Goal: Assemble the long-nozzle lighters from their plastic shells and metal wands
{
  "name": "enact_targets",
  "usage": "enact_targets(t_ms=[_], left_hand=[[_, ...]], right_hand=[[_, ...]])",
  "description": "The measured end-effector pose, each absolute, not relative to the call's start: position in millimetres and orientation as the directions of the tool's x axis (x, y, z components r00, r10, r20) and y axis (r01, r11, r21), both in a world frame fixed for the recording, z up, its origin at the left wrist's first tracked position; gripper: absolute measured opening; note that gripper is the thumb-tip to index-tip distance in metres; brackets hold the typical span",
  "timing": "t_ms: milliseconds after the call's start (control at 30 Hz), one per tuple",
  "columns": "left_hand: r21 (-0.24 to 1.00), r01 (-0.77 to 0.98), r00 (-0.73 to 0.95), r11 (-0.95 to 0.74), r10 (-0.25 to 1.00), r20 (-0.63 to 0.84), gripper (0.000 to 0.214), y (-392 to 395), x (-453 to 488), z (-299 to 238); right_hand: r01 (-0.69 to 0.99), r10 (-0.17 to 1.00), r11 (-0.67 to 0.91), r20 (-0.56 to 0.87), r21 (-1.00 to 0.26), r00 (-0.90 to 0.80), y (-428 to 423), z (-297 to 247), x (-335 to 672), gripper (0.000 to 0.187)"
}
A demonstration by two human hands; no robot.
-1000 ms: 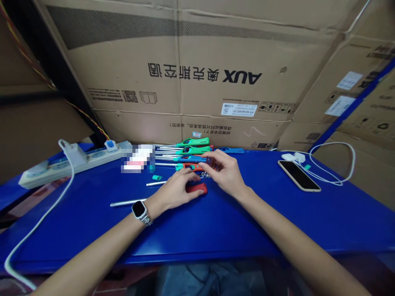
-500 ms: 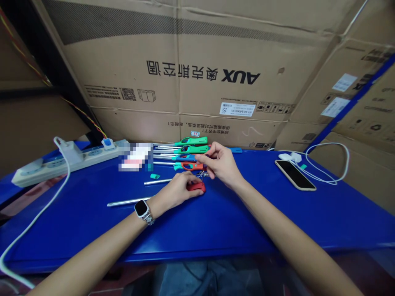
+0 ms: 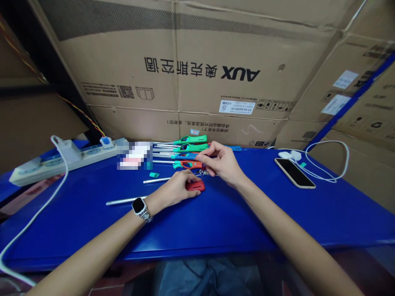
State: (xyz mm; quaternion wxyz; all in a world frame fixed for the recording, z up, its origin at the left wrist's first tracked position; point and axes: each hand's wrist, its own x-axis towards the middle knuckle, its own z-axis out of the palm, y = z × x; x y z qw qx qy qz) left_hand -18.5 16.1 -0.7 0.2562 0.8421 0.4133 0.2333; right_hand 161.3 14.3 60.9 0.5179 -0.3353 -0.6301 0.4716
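My left hand [image 3: 175, 188], with a watch on its wrist, is closed round the red handle [image 3: 196, 186] of a gas lighter, low over the table. A long metal tube [image 3: 123, 200] sticks out to the left from behind this wrist. My right hand [image 3: 220, 162] is above and to the right, thumb and forefinger pinched together; whatever is between them is too small to make out. Just below these fingers are thin wires and a small metal part [image 3: 206, 173]. Several gas lighters with green [image 3: 197, 147], blue [image 3: 185, 156] and orange [image 3: 193, 165] handles lie in a row behind the hands.
A second metal tube [image 3: 154, 180] and a small green cap [image 3: 154, 175] lie left of the hands. A white power strip [image 3: 83, 158] is at the left. On the right are a phone [image 3: 294, 172] and a white cable [image 3: 347, 158]. A large cardboard box [image 3: 197, 94] backs the blue table [image 3: 231, 226].
The view has shifted slightly. Both hands keep nearly the same places and holds, with the red handle still in the left hand.
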Motion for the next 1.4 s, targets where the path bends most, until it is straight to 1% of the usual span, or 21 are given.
enact_targets(t_ms=[100,167,233,333,467,533,700,767,867,967,1033,1100,1167,1267,1333,1400], left_hand=[[0.63,0.57,0.55,-0.527,0.815,0.183,0.034,14.8,-19.2,-0.6],[0.614,0.572,0.556,-0.543,0.808,0.197,0.034,12.5,-19.4,0.7],[0.592,0.569,0.57,-0.571,0.793,0.216,0.033,9.3,-19.4,3.4],[0.587,0.541,0.603,-0.602,0.765,0.228,0.028,5.2,-19.2,8.7],[0.615,0.532,0.611,-0.583,0.766,0.198,0.03,3.8,-19.5,10.8],[0.628,0.535,0.6,-0.565,0.777,0.188,0.032,4.5,-19.8,9.2],[0.65,0.516,0.596,-0.558,0.779,0.195,0.034,5.0,-19.9,6.0],[0.653,0.516,0.596,-0.554,0.78,0.19,0.033,4.4,-19.7,6.9],[0.648,0.522,0.601,-0.555,0.778,0.182,0.032,3.3,-19.4,9.4],[0.642,0.53,0.601,-0.554,0.78,0.176,0.032,2.8,-19.3,10.5],[0.644,0.528,0.602,-0.554,0.779,0.177,0.032,3.2,-19.4,9.9],[0.645,0.523,0.603,-0.557,0.777,0.182,0.032,3.8,-19.5,8.8],[0.644,0.523,0.601,-0.559,0.777,0.186,0.032,4.4,-19.6,7.7],[0.645,0.527,0.596,-0.553,0.782,0.183,0.034,4.9,-19.9,7.0],[0.645,0.528,0.593,-0.553,0.784,0.186,0.035,5.0,-20.4,6.9],[0.644,0.524,0.593,-0.557,0.782,0.194,0.036,5.1,-20.9,6.7]], right_hand=[[-0.069,0.92,0.342,0.349,-0.937,-0.179,15.2,56.0,155.1,0.047],[-0.077,0.918,0.356,0.364,-0.931,-0.159,14.4,52.4,155.0,0.04],[-0.084,0.901,0.38,0.389,-0.921,-0.193,12.6,50.4,158.6,0.033],[-0.081,0.882,0.372,0.379,-0.925,-0.281,10.8,51.6,167.1,0.037],[-0.052,0.904,0.318,0.319,-0.947,-0.283,12.9,57.3,171.7,0.034],[-0.046,0.908,0.318,0.319,-0.947,-0.272,14.1,59.5,168.7,0.032],[-0.064,0.916,0.346,0.352,-0.936,-0.195,12.1,56.3,157.4,0.045],[-0.067,0.92,0.349,0.356,-0.935,-0.167,10.2,53.0,156.6,0.044],[-0.074,0.896,0.378,0.385,-0.923,-0.223,7.2,50.7,160.9,0.034],[-0.063,0.869,0.385,0.384,-0.921,-0.312,5.2,53.3,168.0,0.04],[-0.028,0.878,0.364,0.353,-0.931,-0.322,5.4,55.9,170.6,0.038],[-0.005,0.895,0.342,0.327,-0.94,-0.304,7.3,57.3,169.7,0.035],[-0.028,0.907,0.337,0.333,-0.941,-0.257,10.7,56.3,165.7,0.034],[-0.087,0.914,0.361,0.371,-0.929,-0.164,15.7,51.5,157.8,0.044],[-0.083,0.918,0.373,0.38,-0.924,-0.115,16.8,47.8,154.6,0.048],[-0.069,0.919,0.378,0.383,-0.923,-0.093,15.7,45.0,154.6,0.047]])
